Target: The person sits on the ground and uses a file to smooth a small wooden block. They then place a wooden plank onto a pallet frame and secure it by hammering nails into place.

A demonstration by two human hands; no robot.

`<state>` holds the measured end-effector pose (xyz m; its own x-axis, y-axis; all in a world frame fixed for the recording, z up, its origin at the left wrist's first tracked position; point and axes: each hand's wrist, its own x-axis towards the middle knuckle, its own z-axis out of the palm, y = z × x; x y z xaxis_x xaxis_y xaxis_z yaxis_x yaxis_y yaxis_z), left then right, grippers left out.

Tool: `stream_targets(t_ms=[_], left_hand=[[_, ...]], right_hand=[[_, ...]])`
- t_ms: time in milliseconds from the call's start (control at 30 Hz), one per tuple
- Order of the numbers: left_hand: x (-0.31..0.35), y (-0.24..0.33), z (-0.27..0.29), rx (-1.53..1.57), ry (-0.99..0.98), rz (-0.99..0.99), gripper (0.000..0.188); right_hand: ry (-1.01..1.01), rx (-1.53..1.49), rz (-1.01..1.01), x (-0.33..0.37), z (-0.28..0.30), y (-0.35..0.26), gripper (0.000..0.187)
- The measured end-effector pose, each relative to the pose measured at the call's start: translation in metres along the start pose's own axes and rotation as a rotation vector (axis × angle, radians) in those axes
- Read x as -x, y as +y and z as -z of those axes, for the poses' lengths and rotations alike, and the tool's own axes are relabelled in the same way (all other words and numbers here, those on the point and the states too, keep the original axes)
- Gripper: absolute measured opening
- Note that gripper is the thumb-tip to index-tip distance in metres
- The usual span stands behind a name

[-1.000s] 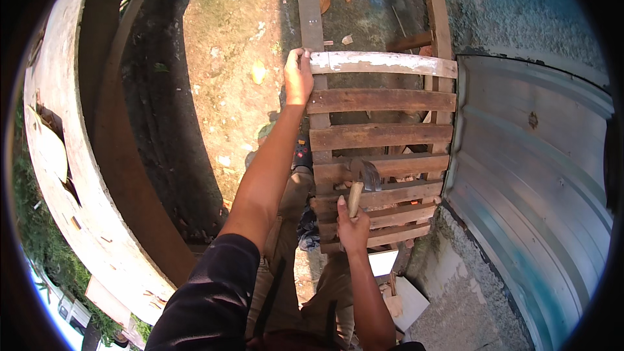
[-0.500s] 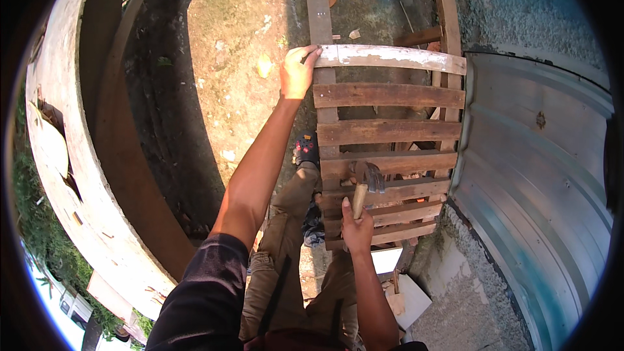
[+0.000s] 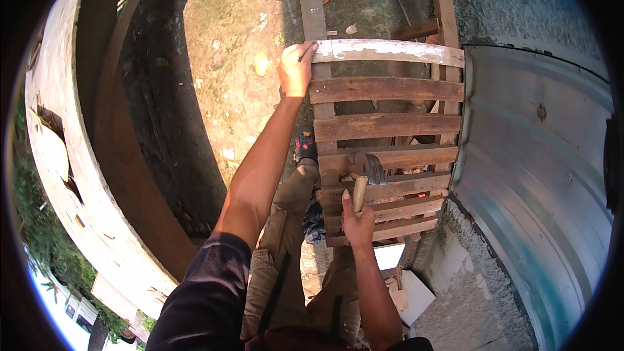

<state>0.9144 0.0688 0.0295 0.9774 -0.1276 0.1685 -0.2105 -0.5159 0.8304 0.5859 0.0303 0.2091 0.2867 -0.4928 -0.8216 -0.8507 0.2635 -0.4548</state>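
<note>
My left hand (image 3: 296, 70) is closed at the left end of a white-painted wooden slat (image 3: 390, 51), fingertips pinched against it. Whether a small nail is also between those fingertips is too small to tell. The slat lies across two long wooden rails, the left one (image 3: 312, 6) and the right one (image 3: 444, 6). Lower down, my right hand (image 3: 358, 222) grips the wooden handle of a claw hammer (image 3: 369, 168), thumb along the handle. The hammer's metal head is over the bare brown slats (image 3: 388, 127) of the same frame, which sit in a row with gaps between.
Corrugated metal sheeting (image 3: 526, 130) and a rough blue-grey wall (image 3: 513, 6) border the frame on the right. On the left stands a large curved-looking board (image 3: 55, 149). Dry leaves (image 3: 261, 63) lie on the ground. My shoe (image 3: 305, 145) is beside the frame.
The whole view has shifted slightly, so the frame and slats appear a little higher. Both hands keep their holds, left at the slat's end, right on the hammer.
</note>
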Motion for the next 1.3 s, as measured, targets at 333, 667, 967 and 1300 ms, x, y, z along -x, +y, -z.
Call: stream_targets(t_ms=[333,667,967,1300], left_hand=[[0.002,0.011,0.001,-0.030,0.010,0.006,0.017],[-0.002,0.005,0.007,-0.051,-0.034,-0.138,0.013],[0.000,0.000,0.010,-0.060,-0.030,-0.201,0.012],[0.000,-0.006,0.010,-0.005,-0.005,-0.234,0.014]], right_hand=[[-0.005,0.010,0.136,-0.020,0.001,-0.019,0.048],[0.022,0.282,0.604,-0.105,-0.032,-0.155,0.043],[-0.005,0.333,0.800,-0.120,-0.061,-0.197,0.042],[-0.026,0.507,0.698,-0.131,-0.066,-0.193,0.040]])
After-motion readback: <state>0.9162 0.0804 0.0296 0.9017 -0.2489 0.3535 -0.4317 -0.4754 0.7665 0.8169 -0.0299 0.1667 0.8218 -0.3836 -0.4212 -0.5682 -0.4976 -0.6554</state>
